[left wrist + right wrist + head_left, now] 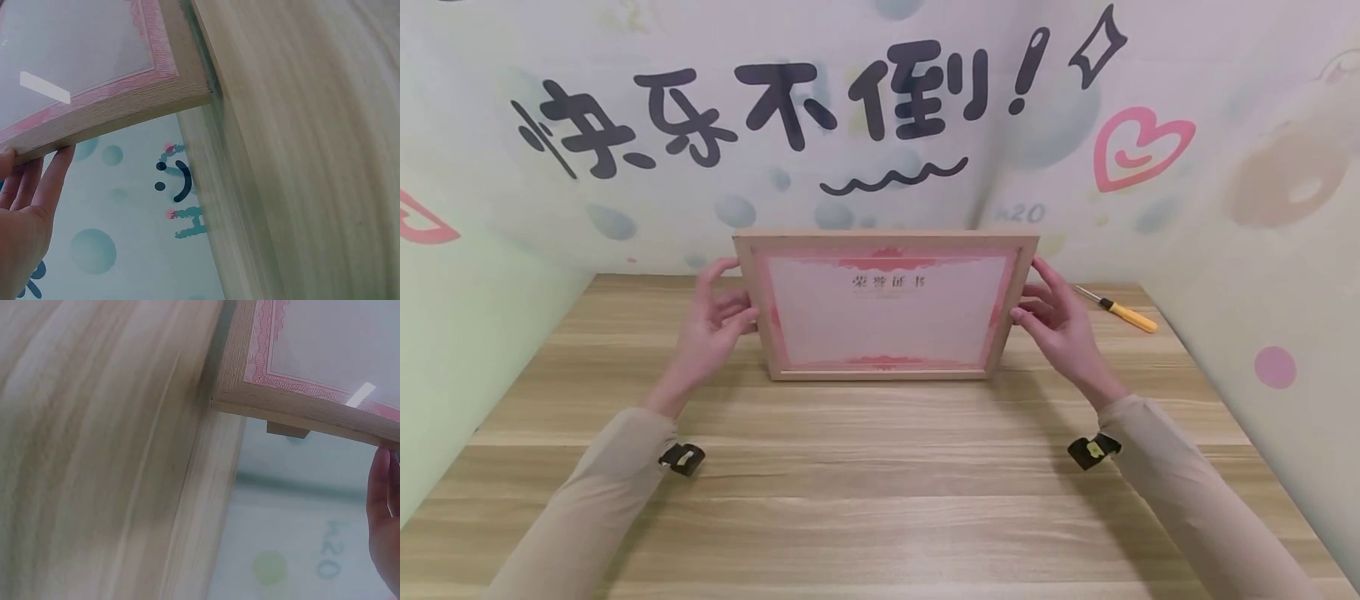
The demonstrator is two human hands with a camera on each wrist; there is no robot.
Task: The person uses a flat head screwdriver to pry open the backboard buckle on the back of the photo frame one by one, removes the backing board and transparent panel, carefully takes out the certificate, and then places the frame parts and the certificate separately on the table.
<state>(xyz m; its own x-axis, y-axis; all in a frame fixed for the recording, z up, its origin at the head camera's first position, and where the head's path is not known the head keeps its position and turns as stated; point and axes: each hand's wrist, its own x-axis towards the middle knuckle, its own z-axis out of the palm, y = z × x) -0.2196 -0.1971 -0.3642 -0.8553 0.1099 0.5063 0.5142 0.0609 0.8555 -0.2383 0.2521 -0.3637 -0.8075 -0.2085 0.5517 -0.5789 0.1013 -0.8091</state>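
Note:
A wooden picture frame (880, 377) stands upright on the table, leaning slightly back, with a pink-bordered certificate (880, 325) behind its glazing. My left hand (711, 321) grips its left side, thumb near the front edge and fingers along the side. On the opposite side my right hand (1058, 321) grips it the same way. The left wrist view shows the fingers (53, 181) against the wooden edge. Behind the frame in the right wrist view, a small wooden piece (287, 429) sticks out; the rest of the back is hidden.
A screwdriver (1127, 315) with a yellow handle lies on the table to the right of my right hand. Behind the wood-grain table (880, 467) hangs a printed cloth (700, 192) with large dark characters; pale walls close off both sides.

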